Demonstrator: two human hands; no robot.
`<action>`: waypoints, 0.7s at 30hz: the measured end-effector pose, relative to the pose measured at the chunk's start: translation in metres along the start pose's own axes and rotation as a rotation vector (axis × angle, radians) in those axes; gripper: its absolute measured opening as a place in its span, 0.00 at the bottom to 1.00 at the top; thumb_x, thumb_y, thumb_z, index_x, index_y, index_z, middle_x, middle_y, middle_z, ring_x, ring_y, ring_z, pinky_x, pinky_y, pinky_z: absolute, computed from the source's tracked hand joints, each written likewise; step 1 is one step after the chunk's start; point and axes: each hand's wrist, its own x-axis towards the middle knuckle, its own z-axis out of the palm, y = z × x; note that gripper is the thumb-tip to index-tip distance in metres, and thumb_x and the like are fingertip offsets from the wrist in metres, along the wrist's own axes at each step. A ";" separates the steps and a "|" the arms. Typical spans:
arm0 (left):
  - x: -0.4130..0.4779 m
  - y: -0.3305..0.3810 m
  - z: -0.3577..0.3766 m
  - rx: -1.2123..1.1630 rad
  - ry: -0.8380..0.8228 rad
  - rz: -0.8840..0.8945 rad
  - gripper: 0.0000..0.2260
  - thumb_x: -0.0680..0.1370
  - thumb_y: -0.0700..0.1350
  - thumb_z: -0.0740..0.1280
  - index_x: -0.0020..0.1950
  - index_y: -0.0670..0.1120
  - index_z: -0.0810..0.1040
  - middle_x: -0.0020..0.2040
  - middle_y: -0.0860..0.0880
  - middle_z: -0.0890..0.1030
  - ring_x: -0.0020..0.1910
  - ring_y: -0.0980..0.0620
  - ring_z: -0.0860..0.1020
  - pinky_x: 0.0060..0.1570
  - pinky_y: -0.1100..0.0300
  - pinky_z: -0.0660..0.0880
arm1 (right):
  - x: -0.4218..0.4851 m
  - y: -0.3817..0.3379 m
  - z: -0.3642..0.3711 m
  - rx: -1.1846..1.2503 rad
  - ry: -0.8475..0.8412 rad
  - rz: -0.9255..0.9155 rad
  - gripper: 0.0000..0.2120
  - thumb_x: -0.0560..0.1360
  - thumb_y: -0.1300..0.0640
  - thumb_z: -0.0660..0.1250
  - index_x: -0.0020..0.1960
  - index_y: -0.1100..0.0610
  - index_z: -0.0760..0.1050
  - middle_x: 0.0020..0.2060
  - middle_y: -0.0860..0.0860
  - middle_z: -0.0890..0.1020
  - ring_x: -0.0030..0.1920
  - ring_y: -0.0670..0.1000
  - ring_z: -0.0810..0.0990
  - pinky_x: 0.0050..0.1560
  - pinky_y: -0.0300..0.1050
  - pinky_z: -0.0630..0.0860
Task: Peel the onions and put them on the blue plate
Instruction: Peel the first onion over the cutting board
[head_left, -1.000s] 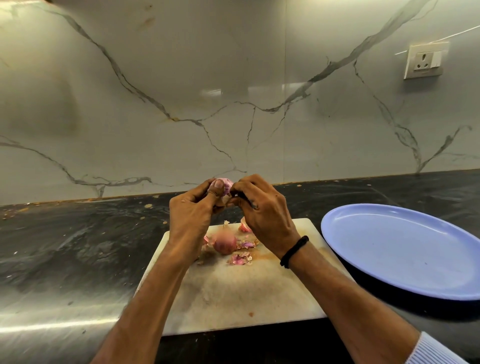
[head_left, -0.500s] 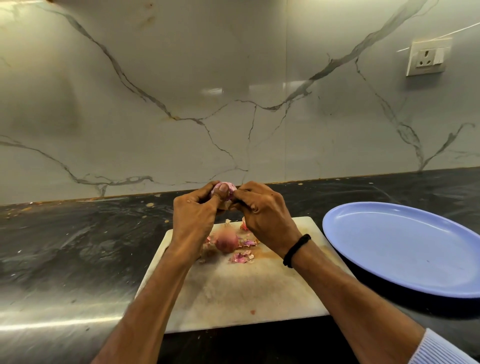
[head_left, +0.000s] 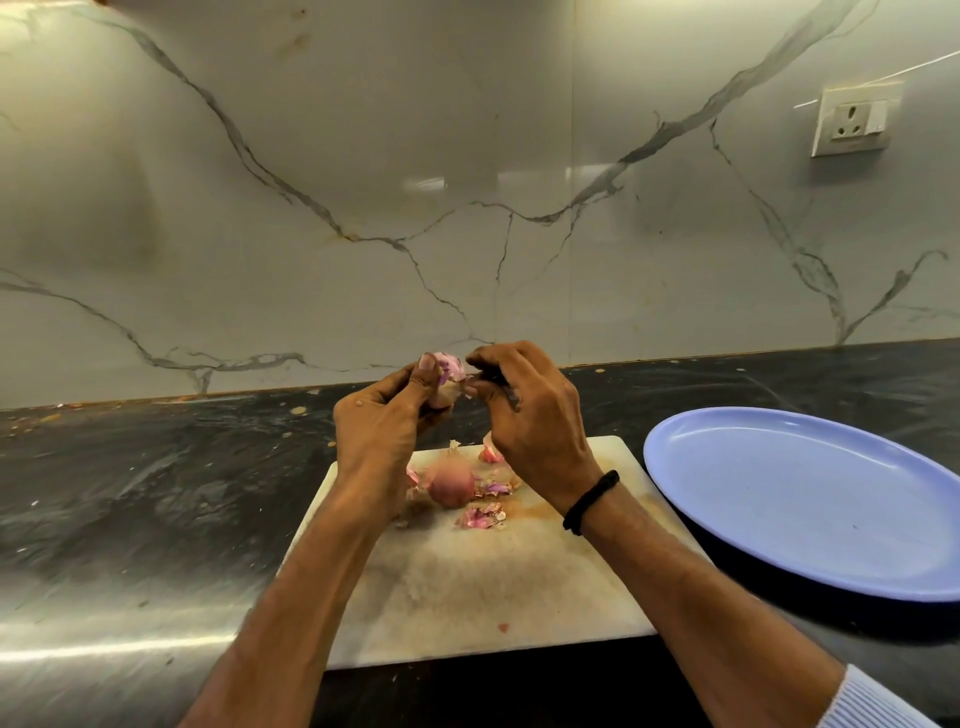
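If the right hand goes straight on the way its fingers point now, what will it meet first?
Probably the half-peeled onion that the left hand holds above the board: the right hand points at it and looks almost touching, though depth is unclear.

Lit moderately and evenly, apparently from overhead. Noted pale glare patches on the wall (head_left: 431, 182) and a bright streak along the table (head_left: 104, 647) at lower left. Recorded a soft dark shadow beneath the near rim of the blue plate (head_left: 810, 499). Found slight blur on the left hand (head_left: 379, 431), right hand (head_left: 535, 426) and the onion (head_left: 449, 366) between them. Observed pronounced wide-angle bowing toward the edges, with the socket (head_left: 852, 122) skewed.
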 end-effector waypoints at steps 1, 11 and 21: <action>0.000 -0.001 0.000 0.012 -0.007 0.006 0.20 0.69 0.51 0.73 0.56 0.41 0.84 0.46 0.42 0.86 0.49 0.44 0.85 0.54 0.48 0.81 | 0.000 0.000 0.000 -0.002 0.000 -0.004 0.10 0.75 0.68 0.69 0.56 0.63 0.79 0.49 0.56 0.80 0.48 0.48 0.78 0.53 0.27 0.71; -0.002 -0.002 0.000 0.096 -0.022 0.049 0.19 0.71 0.50 0.74 0.58 0.42 0.84 0.46 0.45 0.87 0.47 0.48 0.86 0.52 0.51 0.82 | -0.001 0.002 0.002 0.024 -0.060 -0.049 0.06 0.74 0.64 0.71 0.51 0.63 0.80 0.45 0.55 0.80 0.44 0.49 0.78 0.49 0.33 0.75; -0.004 -0.002 -0.001 0.184 -0.039 0.084 0.19 0.69 0.51 0.74 0.57 0.44 0.84 0.45 0.46 0.87 0.45 0.49 0.86 0.50 0.53 0.83 | -0.002 0.004 0.000 0.012 -0.086 -0.084 0.08 0.73 0.64 0.72 0.51 0.65 0.82 0.42 0.57 0.83 0.41 0.53 0.82 0.44 0.49 0.82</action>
